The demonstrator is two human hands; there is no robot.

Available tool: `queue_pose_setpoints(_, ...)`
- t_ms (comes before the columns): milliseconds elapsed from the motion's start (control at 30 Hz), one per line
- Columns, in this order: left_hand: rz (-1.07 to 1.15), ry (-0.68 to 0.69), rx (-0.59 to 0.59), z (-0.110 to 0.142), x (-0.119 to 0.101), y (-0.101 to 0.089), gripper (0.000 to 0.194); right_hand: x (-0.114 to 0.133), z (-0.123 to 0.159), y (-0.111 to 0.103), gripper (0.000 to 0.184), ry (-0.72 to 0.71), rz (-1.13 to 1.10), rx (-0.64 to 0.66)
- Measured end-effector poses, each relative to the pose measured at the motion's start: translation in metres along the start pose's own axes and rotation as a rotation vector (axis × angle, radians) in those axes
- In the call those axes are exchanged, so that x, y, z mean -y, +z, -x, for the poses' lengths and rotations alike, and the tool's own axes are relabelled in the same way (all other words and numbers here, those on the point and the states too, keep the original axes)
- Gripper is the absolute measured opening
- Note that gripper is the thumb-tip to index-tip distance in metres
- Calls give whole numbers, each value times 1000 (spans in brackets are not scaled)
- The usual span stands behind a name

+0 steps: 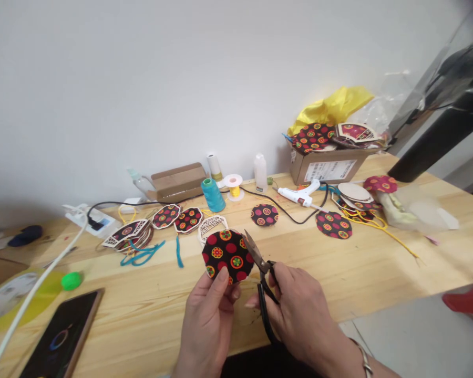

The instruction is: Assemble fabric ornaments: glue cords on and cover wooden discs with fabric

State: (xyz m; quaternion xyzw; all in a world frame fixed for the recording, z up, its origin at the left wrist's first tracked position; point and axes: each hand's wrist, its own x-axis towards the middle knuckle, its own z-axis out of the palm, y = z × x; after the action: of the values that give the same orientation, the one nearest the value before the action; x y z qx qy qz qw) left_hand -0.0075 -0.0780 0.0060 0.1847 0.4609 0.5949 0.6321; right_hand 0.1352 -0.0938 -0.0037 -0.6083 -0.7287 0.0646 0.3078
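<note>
My left hand (211, 315) pinches the lower edge of a round piece of black fabric (226, 257) printed with red dots and flowers, thumb on its front. In my right hand (299, 307) is a pair of scissors (266, 270) with black handles. The blades lie at the fabric's right edge; whether they touch it, I cannot tell. Behind the fabric lies a pale wooden lattice cutout (213, 230), partly covered. Two more round patterned fabric pieces, one (264, 214) near the middle and another (333, 224) farther right, lie flat on the table.
The wooden table (150, 310) holds a teal thread cone (212, 195), a yellow thread spool (234, 187), a white glue gun (299, 194) and a plastic bottle (260, 172). A filled cardboard box (327, 167) stands back right. At left are a power strip (96, 223) and a phone (61, 336).
</note>
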Motion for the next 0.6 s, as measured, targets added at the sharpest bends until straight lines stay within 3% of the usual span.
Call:
queue_pose_setpoints(200, -1, 40, -3, -2, -2, -1, 25, -3, -2, -3, 25, 84, -130, 82)
queue_pose_setpoints(300, -36, 2, 32, -3, -2, -3, 23, -12, -10, -16, 29, 249, -403, 196)
queue_pose_setpoints(400, -103, -74, 102, -2, -1, -7, 20, -26, -22, -30, 35, 394, -701, 224)
queue_pose_setpoints(600, -247, -212, 268, 5, 1, -11, 27, -41, -33, -41, 38, 425, -1060, 354)
